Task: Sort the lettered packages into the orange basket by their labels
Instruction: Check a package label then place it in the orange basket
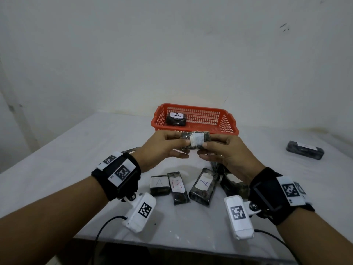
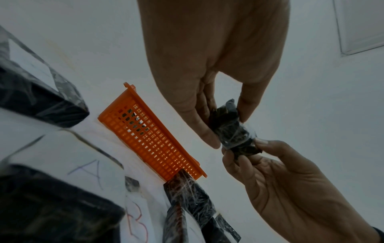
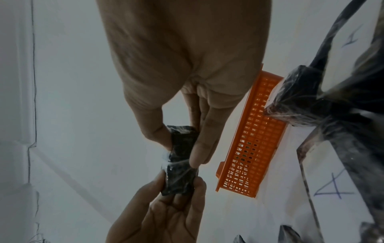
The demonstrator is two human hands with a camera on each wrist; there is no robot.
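Observation:
Both hands hold one dark wrapped package (image 1: 195, 142) in the air, just in front of the orange basket (image 1: 227, 129). My left hand (image 1: 183, 145) pinches its left end and my right hand (image 1: 208, 144) pinches its right end. Its white label faces me, but I cannot read the letter. The wrist views show the same package (image 2: 232, 128) (image 3: 180, 161) held between thumbs and fingers. Inside the basket, at its left, lies a package marked A (image 1: 176, 118). On the table below my hands lie an A package (image 1: 160, 185), a B package (image 1: 177, 188) and another A package (image 1: 204, 186).
One more dark package (image 1: 234, 183) lies partly hidden under my right wrist. Another package (image 1: 305, 150) sits apart at the far right of the white table (image 1: 76, 153). A wall rises close behind the basket. Cables hang over the table's near edge.

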